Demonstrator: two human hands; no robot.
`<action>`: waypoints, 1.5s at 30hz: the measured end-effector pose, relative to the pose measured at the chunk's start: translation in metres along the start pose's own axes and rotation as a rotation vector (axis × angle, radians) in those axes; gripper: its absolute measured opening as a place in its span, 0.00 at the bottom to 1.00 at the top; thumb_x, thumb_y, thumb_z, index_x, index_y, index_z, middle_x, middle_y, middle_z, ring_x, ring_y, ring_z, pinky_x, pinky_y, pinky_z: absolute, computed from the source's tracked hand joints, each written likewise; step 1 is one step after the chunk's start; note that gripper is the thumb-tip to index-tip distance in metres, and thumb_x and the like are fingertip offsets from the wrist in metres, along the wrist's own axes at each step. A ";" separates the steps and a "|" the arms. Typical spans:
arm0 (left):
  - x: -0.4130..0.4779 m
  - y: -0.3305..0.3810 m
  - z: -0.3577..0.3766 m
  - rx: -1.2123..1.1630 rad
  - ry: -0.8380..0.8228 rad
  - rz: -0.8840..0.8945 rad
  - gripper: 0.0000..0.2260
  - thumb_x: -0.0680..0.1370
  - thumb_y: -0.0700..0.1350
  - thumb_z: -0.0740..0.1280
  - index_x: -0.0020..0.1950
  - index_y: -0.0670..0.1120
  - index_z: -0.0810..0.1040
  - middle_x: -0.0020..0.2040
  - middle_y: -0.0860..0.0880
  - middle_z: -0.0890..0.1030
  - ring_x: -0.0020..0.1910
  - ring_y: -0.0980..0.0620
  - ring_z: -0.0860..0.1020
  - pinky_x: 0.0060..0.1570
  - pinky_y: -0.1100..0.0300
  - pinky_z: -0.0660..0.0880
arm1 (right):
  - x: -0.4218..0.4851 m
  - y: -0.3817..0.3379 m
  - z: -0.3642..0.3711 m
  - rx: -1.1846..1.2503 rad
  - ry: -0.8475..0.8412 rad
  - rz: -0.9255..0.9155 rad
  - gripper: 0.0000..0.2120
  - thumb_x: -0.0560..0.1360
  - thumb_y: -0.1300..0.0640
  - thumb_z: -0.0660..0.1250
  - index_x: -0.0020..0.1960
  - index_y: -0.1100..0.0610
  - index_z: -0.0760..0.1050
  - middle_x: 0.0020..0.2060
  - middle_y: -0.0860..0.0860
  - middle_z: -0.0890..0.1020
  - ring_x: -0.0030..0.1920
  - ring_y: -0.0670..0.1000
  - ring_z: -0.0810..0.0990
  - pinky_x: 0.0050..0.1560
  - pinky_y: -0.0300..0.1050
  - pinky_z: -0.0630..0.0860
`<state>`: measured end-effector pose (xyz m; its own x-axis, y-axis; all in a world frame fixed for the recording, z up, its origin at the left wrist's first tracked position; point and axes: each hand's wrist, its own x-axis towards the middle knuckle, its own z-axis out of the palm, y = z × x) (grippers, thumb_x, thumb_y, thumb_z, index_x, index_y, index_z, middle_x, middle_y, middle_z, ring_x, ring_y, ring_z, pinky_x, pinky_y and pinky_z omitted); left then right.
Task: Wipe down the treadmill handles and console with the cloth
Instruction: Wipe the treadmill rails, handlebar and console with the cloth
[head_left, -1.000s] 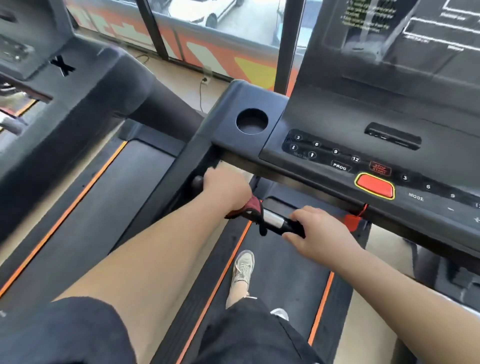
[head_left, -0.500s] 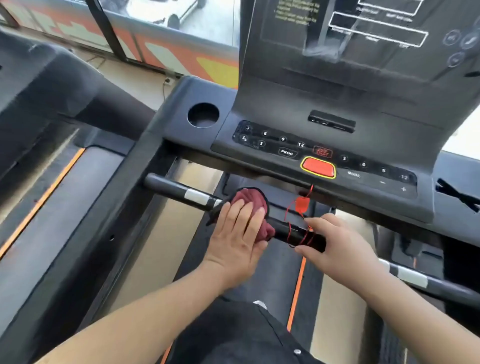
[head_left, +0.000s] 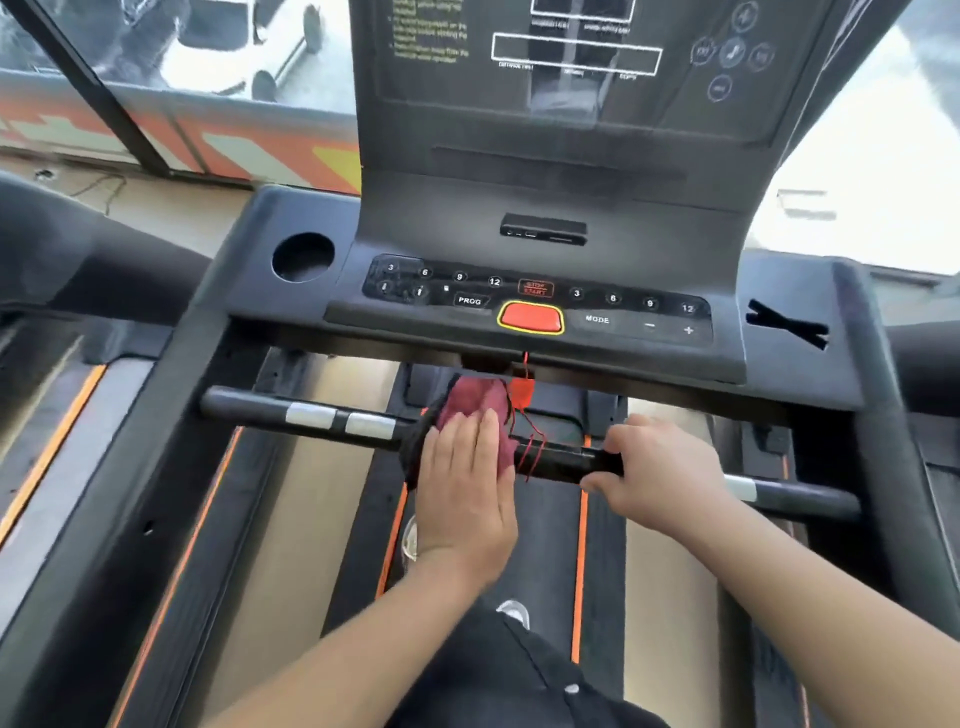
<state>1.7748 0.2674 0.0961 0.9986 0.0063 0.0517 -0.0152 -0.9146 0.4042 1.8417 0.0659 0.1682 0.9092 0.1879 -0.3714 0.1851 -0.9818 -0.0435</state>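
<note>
Since the earlier frame, the left hand (head_left: 464, 499) and cloth (head_left: 474, 410) have shifted rightward along the handlebar (head_left: 558, 464), closing toward the right hand (head_left: 660, 470). The console (head_left: 545, 249) sits above the bar, its cup recess (head_left: 303, 256) at left and red stop button (head_left: 530, 317) at centre. The left hand lies flat, fingers extended and together, pressing the maroon cloth onto the bar. The right hand is wrapped closed around the bar, just beside the cloth. A red safety cord (head_left: 525, 415) hangs between them.

Left handlebar (head_left: 311, 415) bare — red cord (head_left: 524, 410) mid-bar
</note>
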 end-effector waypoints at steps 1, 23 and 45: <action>-0.001 -0.004 0.002 0.015 0.003 0.023 0.25 0.82 0.50 0.56 0.78 0.41 0.66 0.72 0.44 0.73 0.72 0.42 0.69 0.78 0.43 0.56 | 0.001 0.000 -0.001 -0.003 -0.008 -0.002 0.20 0.73 0.33 0.67 0.55 0.47 0.77 0.49 0.44 0.76 0.56 0.49 0.76 0.41 0.44 0.71; 0.037 0.047 -0.073 -0.445 0.375 -0.055 0.12 0.86 0.48 0.58 0.59 0.46 0.79 0.45 0.53 0.82 0.45 0.53 0.77 0.46 0.60 0.69 | 0.006 0.006 0.006 0.097 0.013 0.018 0.21 0.70 0.34 0.70 0.55 0.46 0.77 0.52 0.44 0.77 0.59 0.49 0.75 0.43 0.44 0.68; 0.009 0.002 0.026 0.092 0.075 0.539 0.24 0.76 0.44 0.67 0.73 0.45 0.76 0.72 0.47 0.77 0.71 0.45 0.75 0.72 0.48 0.67 | -0.002 0.009 0.020 0.096 0.122 0.008 0.17 0.72 0.36 0.68 0.54 0.46 0.79 0.49 0.44 0.76 0.56 0.48 0.74 0.40 0.44 0.64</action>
<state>1.7851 0.2554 0.0740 0.8445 -0.4466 0.2955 -0.5152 -0.8280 0.2212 1.8343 0.0563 0.1494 0.9502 0.1767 -0.2567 0.1466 -0.9803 -0.1322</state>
